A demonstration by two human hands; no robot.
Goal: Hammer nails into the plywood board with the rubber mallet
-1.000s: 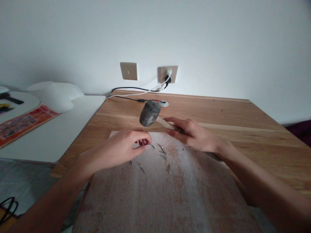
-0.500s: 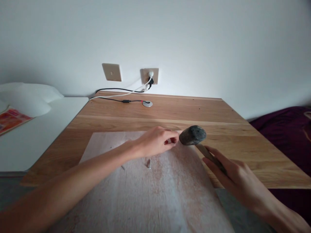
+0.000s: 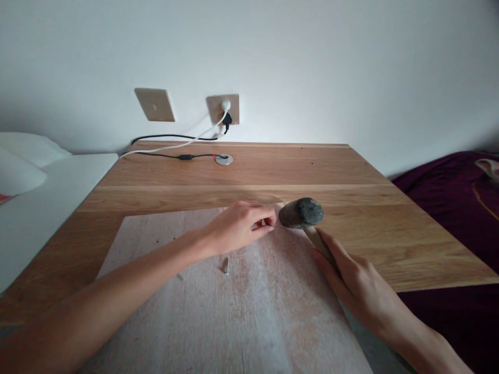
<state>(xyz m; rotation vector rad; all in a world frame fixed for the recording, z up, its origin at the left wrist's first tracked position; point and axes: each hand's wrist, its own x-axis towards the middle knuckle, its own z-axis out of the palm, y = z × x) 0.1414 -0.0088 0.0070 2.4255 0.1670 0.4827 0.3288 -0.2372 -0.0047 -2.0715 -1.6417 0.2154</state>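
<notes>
My right hand (image 3: 346, 270) is wrapped round the wooden handle of a mallet (image 3: 302, 213) with a dark, worn head. The mallet head is just right of my left hand (image 3: 249, 226), above the far right part of a whitish wooden board (image 3: 241, 322). My left hand's fingers are curled and pinched together low over the board; whatever they hold is hidden or too small to name. A small metal screw (image 3: 226, 266) stands or lies on the board just below my left hand. A thin nail-like piece (image 3: 180, 277) lies beside my left forearm.
The board rests on a wooden table (image 3: 390, 234) set against a white wall. Black and white cables run from a wall socket (image 3: 224, 110) across the table's back to a round grommet (image 3: 223, 160). A white surface (image 3: 86, 171) adjoins at left; purple cloth (image 3: 432, 187) is at right.
The view has shifted, so the table and board appear farther left. The mallet head stays close beside my left hand, and both hands keep their grips.
</notes>
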